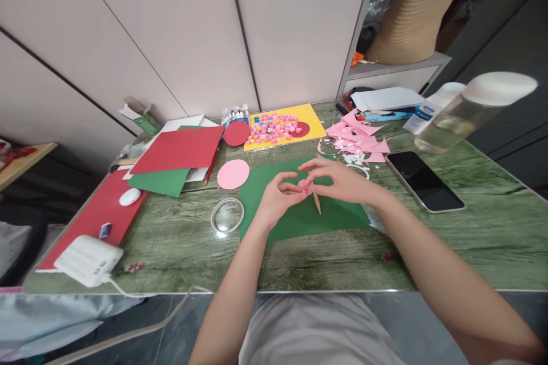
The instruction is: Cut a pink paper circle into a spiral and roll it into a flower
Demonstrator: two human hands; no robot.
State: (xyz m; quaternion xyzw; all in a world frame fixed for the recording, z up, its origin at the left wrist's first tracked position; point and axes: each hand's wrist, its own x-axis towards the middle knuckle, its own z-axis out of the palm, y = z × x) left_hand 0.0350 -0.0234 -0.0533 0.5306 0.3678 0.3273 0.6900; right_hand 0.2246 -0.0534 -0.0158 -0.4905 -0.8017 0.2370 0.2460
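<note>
Over the green paper sheet [282, 225], my left hand [280, 197] and my right hand [334, 178] meet at a small curled pink paper strip [305, 185]. The left fingertips pinch one side of the coil. The right thumb and fingers close around its other side, and a loose pale pink end [317, 203] hangs down below them. My fingers partly cover the coil. Left of the green sheet lie a flat pink paper circle [233, 174] and a ring-shaped roll of tape [228, 215].
Behind my hands, a yellow sheet [314, 116] carries many rolled pink pieces [274, 128]. Pink paper scraps [359, 137], a phone [423, 181] and a clear bottle [466, 114] are on the right. Red paper [180, 148] and a white charger [88, 260] lie left.
</note>
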